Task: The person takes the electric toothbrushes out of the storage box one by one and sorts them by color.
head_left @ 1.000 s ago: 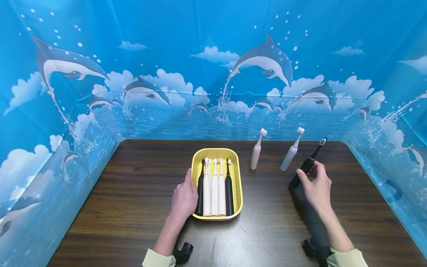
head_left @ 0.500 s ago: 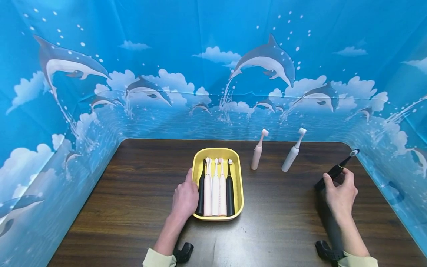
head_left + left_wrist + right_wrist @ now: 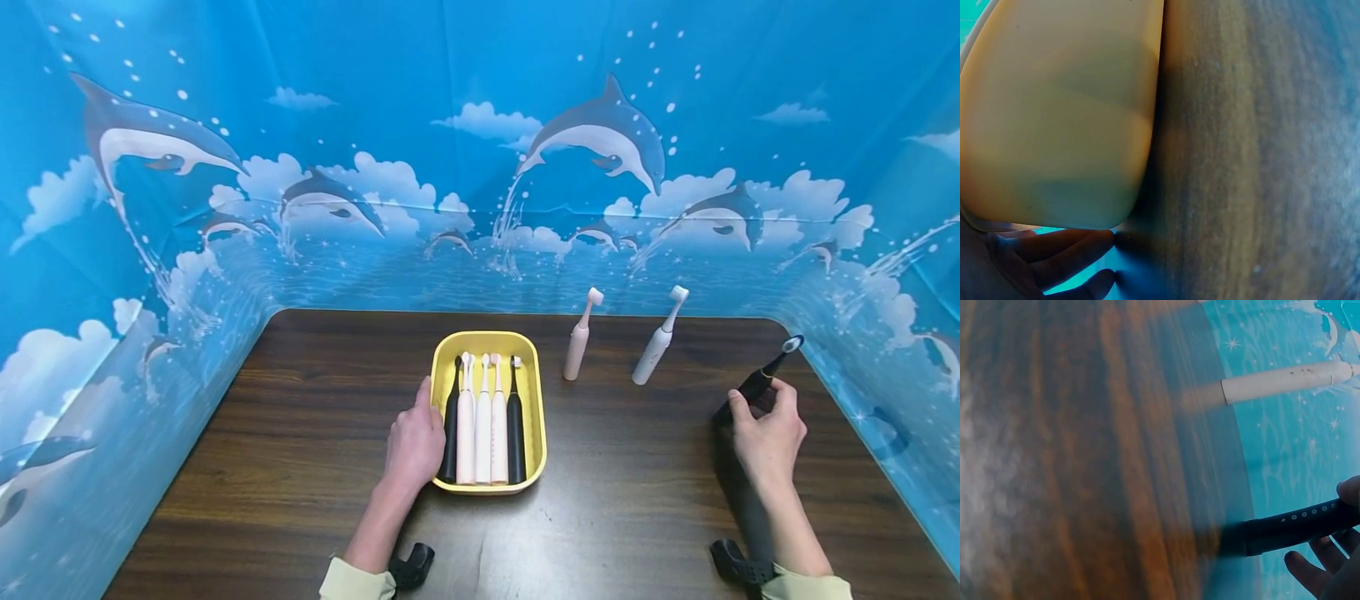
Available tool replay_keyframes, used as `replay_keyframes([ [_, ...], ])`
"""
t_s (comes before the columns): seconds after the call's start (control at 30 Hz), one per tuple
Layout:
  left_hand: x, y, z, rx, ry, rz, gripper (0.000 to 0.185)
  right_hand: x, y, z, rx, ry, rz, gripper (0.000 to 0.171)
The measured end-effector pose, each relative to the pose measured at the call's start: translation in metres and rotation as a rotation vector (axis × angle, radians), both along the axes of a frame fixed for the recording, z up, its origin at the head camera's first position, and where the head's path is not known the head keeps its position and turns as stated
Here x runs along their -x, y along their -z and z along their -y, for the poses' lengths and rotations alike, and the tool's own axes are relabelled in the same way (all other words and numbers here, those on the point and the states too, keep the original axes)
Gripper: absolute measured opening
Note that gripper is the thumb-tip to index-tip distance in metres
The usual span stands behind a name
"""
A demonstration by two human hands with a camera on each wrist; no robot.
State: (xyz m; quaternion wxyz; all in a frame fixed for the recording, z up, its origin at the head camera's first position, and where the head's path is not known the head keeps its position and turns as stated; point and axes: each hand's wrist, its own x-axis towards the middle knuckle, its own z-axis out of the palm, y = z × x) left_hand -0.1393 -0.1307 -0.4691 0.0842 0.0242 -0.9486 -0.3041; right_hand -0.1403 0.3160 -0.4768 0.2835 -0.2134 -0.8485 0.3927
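We see the right hand [image 3: 767, 437], fingers pinching a slim black electric toothbrush [image 3: 753, 387] upright on the dark wooden tabletop [image 3: 300, 467]; left hand [image 3: 414, 446], fingers relaxed, rests against the yellow oval plastic tray [image 3: 534, 392] holding 5 toothbrushes.

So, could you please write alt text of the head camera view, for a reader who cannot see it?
A person's right hand holds a black electric toothbrush standing on a dark wooden table, while the left hand rests against a yellow tray of five toothbrushes. A pink toothbrush and a white toothbrush stand behind.
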Motion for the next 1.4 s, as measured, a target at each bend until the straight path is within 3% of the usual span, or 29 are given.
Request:
replay_keyframes([
  [0.17,0.001,-0.001,0.001,-0.005,-0.006,0.033,0.051,-0.001,-0.001,0.002,0.016,0.009,0.053,0.052],
  [0.3,0.001,-0.001,0.001,-0.004,-0.006,0.035,0.051,-0.003,-0.003,0.005,0.064,0.019,0.019,0.059],
  [0.37,0.001,0.0,0.001,-0.002,-0.005,0.029,0.051,-0.003,-0.006,0.007,0.109,0.061,-0.068,0.057],
  [0.5,0.0,0.0,0.001,-0.001,-0.001,0.009,0.05,-0.004,-0.019,0.01,0.215,0.152,-0.342,0.044],
  [0.57,0.0,0.0,0.002,0.001,-0.001,0.002,0.05,-0.004,-0.027,0.012,0.247,0.153,-0.478,0.039],
  [0.87,0.001,-0.001,0.002,0.006,-0.001,0.009,0.05,-0.005,-0.064,0.043,0.342,0.048,-0.811,0.019],
  [1.07,0.002,-0.002,0.003,0.004,-0.007,0.028,0.051,0.002,-0.085,0.077,0.501,-0.075,-0.987,0.01],
  [1.17,0.001,-0.002,0.002,0.0,-0.009,0.023,0.051,0.008,-0.083,0.096,0.539,-0.182,-0.961,0.015],
  [1.3,0.0,-0.001,0.002,-0.001,-0.005,0.02,0.05,0.013,-0.074,0.125,0.495,-0.344,-0.767,0.025],
  [1.4,0.001,-0.001,0.001,0.0,0.004,0.009,0.05,0.015,-0.067,0.146,0.564,-0.499,-0.606,0.029],
])
